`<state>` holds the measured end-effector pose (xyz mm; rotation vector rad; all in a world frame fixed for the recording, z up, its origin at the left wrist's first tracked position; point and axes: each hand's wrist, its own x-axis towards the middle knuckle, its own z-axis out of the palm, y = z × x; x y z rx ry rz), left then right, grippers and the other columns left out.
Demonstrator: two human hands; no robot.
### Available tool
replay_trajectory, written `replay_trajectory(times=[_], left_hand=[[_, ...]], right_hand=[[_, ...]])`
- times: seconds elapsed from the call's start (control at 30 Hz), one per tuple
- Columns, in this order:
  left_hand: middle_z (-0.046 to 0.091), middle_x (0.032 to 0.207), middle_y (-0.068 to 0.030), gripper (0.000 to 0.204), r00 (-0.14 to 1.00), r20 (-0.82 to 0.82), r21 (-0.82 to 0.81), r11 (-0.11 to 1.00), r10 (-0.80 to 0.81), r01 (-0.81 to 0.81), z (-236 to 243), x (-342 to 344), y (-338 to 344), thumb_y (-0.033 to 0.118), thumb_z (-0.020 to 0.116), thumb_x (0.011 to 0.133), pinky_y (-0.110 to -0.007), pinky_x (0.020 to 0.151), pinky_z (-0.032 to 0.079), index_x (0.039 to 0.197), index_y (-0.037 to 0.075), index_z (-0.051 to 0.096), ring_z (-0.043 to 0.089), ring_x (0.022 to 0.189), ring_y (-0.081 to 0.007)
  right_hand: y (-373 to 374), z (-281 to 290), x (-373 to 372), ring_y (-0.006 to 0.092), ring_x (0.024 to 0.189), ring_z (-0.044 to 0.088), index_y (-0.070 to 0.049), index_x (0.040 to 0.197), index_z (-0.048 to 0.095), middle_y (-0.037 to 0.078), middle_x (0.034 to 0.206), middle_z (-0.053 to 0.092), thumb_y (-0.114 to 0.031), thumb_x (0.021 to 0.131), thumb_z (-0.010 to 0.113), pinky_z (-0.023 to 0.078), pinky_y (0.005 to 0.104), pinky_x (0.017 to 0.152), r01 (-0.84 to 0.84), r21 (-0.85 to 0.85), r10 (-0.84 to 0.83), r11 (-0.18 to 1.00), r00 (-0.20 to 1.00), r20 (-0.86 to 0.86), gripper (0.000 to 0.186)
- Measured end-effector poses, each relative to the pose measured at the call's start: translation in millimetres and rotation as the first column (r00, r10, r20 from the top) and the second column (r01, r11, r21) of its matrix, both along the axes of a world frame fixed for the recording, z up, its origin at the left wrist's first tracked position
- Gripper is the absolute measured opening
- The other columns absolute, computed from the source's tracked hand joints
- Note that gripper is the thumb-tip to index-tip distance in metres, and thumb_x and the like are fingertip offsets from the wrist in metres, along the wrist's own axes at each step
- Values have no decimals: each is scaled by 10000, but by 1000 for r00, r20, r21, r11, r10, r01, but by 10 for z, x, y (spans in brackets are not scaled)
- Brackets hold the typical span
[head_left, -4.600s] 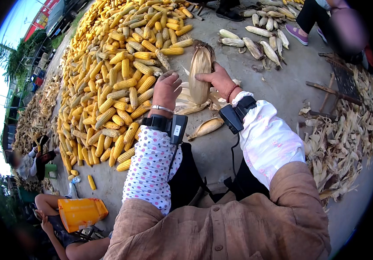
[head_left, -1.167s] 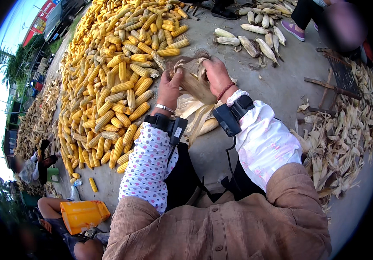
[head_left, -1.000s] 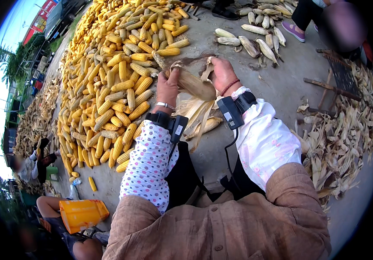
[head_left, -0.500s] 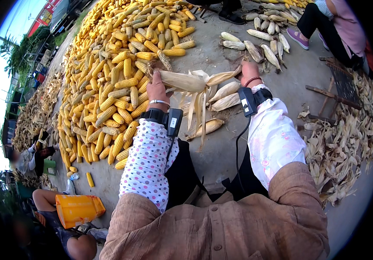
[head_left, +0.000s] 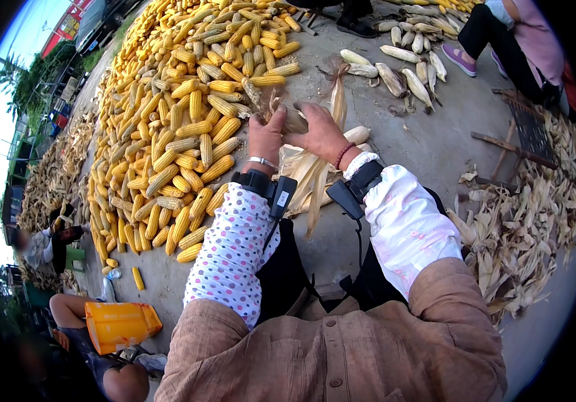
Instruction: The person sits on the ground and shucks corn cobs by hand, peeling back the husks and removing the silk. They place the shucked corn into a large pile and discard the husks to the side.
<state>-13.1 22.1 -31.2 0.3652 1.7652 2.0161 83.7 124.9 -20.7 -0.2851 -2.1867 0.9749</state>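
Note:
Both my hands hold one ear of corn (head_left: 293,120) in front of me. My left hand (head_left: 266,136) grips its left end, where dry silk sticks up. My right hand (head_left: 321,132) grips the right side, and pale husk leaves (head_left: 309,175) hang down below the hands. Another husked strip rises past my right fingers toward the ground beyond. Black wrist devices sit on both forearms.
A wide heap of yellow shucked cobs (head_left: 181,114) covers the concrete to the left. Unshucked ears (head_left: 402,63) lie at the far right near a seated person's legs (head_left: 495,33). Torn husks (head_left: 529,228) pile on the right. An orange container (head_left: 119,324) stands lower left beside another person.
My hands had pulled apart, spreading the husk wide; now they have come back together on the ear, with the husk leaves hanging below.

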Motion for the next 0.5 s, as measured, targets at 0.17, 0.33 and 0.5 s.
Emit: replay_trajectory(times=[0.17, 0.33, 0.5], left_hand=[[558, 1028, -96, 486, 989, -25, 10, 989, -145, 145, 84, 143, 1, 197, 664, 794, -272, 681, 491, 1164, 3, 416, 570, 856, -165], [557, 1009, -67, 510, 922, 87, -96, 919, -376, 384, 237, 127, -58, 185, 663, 797, -245, 643, 460, 1197, 5, 403, 546, 826, -124], [581, 953, -43, 409, 929, 72, -160, 915, -364, 371, 203, 146, -73, 134, 647, 801, -248, 659, 458, 1157, 29, 475, 554, 816, -123]], right_hand=[[-30, 8, 24, 391, 794, 554, -12, 794, 562, 199, 818, 588, -192, 632, 683, 450, 413, 686, 12, -254, 1, 967, 999, 53, 271], [211, -172, -13, 311, 754, 608, -23, 808, 619, 169, 783, 618, -157, 645, 686, 468, 356, 661, 22, -482, -19, 876, 1000, 12, 222], [183, -261, -20, 252, 702, 625, -23, 851, 644, 151, 777, 641, -143, 660, 685, 478, 310, 650, 46, -460, -25, 887, 998, 52, 229]])
